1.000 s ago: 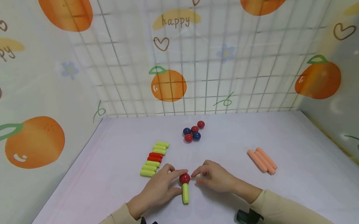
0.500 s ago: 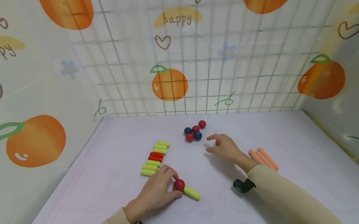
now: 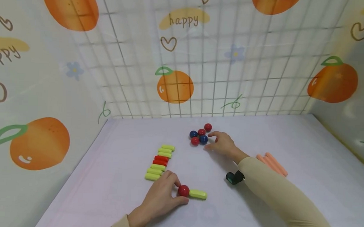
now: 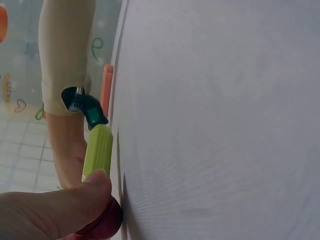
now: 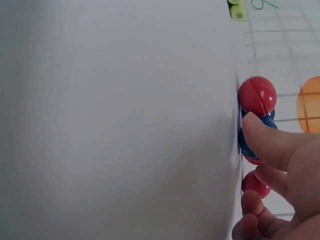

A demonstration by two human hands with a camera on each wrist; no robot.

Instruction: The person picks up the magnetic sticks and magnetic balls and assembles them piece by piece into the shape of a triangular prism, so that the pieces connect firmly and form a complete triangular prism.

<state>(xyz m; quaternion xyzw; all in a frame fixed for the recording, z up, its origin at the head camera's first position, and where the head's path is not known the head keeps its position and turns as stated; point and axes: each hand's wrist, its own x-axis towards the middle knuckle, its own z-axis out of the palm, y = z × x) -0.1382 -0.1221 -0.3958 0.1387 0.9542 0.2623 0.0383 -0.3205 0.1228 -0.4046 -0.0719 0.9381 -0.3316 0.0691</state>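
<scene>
My left hand (image 3: 164, 196) holds a glossy red ball (image 3: 183, 190) between thumb and fingers, low over the near part of the table. A short yellow-green rod (image 3: 198, 194) extends to the right from that ball, end against it. In the left wrist view the thumb (image 4: 65, 207) covers part of the ball where it meets the rod. Farther back, my right hand (image 3: 223, 144) is at a small cluster of balls, its thumb and forefinger spread around the near right side of a blue ball (image 3: 203, 139). In the right wrist view the thumb overlaps this blue ball.
Beside the blue ball are red balls (image 3: 194, 141) and another blue one (image 3: 193, 134). A slanted row of yellow-green rods (image 3: 158, 167) and red rods (image 3: 160, 163) lies left of centre. Salmon-coloured sticks (image 3: 273, 165) lie behind the right forearm. A printed curtain over wire grid backs the table.
My right hand has left the red ball and moved back to the ball cluster. My left hand now pinches the red ball, and the rod has swung from pointing toward me to pointing right.
</scene>
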